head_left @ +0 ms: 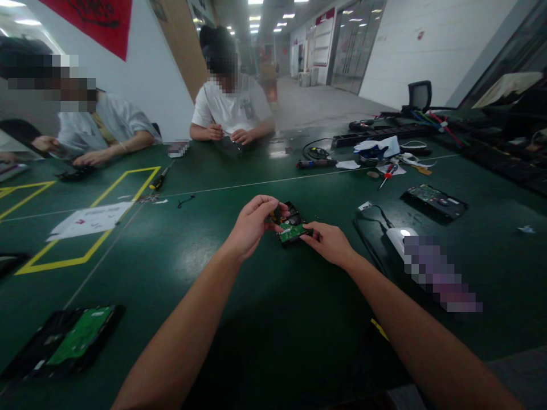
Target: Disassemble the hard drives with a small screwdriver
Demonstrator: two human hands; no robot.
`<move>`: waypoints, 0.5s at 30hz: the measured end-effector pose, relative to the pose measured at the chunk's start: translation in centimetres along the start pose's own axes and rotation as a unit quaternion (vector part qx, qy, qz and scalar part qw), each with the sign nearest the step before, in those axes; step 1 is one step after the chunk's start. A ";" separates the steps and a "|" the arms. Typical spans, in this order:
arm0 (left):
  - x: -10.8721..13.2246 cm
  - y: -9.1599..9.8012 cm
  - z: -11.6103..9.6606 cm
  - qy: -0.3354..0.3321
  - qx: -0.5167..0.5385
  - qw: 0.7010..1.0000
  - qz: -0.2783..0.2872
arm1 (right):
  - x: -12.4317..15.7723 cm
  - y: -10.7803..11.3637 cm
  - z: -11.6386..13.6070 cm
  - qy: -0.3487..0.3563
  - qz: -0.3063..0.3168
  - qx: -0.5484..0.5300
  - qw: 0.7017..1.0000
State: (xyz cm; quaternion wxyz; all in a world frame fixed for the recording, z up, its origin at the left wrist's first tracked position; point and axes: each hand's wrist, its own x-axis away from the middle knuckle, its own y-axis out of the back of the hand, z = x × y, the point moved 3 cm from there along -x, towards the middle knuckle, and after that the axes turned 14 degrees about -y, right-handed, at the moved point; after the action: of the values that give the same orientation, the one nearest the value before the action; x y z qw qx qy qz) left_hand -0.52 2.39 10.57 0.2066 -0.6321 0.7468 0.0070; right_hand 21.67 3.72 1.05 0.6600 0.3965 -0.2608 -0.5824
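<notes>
Ahead of me, a small hard drive (294,212) with a dark case lies on the green table, with a green circuit board (291,232) at its near side. My right hand (329,242) pinches the right end of that board between thumb and fingers. Over the drive's left side, my left hand (255,223) is closed, its fingertips around a small dark and yellowish item I cannot make out. The left fingers partly cover the drive. Whether the board is fully detached from the case, I cannot tell.
Another drive (435,202) lies right, beyond a white device (399,239) with a cable. A larger unit with a green board (81,336) sits near left. Screwdrivers (159,181) (388,175), a paper sheet (92,221) and a wire pile (414,154) lie farther off. Two people sit opposite.
</notes>
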 end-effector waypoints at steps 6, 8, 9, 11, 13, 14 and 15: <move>-0.3 0.6 -0.3 -0.024 -0.057 0.998 -0.009 | 0.0 -0.1 -0.1 -0.002 -0.004 0.005 1.000; -0.3 0.7 -0.3 -0.027 -0.070 0.997 -0.008 | 0.0 -0.2 -0.2 -0.004 -0.004 0.005 1.000; -0.3 0.7 -0.3 -0.027 -0.073 0.997 -0.009 | 0.0 -0.2 -0.2 -0.004 -0.005 0.005 1.000; -0.3 0.7 -0.2 -0.021 -0.066 0.998 -0.011 | 0.0 -0.2 -0.2 -0.004 -0.005 0.006 1.000; -0.2 0.5 -0.1 -0.008 -0.034 0.999 -0.006 | 0.1 -0.1 -0.1 -0.004 -0.006 0.009 1.000; -0.2 0.3 -0.1 -0.002 -0.012 1.000 0.001 | 0.1 0.0 -0.1 -0.004 -0.006 0.010 1.000; -0.2 0.1 0.0 0.003 0.009 1.000 0.009 | 0.1 0.0 -0.1 -0.003 -0.005 0.012 1.000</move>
State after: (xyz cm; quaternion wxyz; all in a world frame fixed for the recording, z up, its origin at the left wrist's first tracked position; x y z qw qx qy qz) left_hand -0.63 2.59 10.65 0.2100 -0.6238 0.7528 0.0008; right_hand 21.74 3.61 1.00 0.6514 0.4042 -0.2679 -0.5836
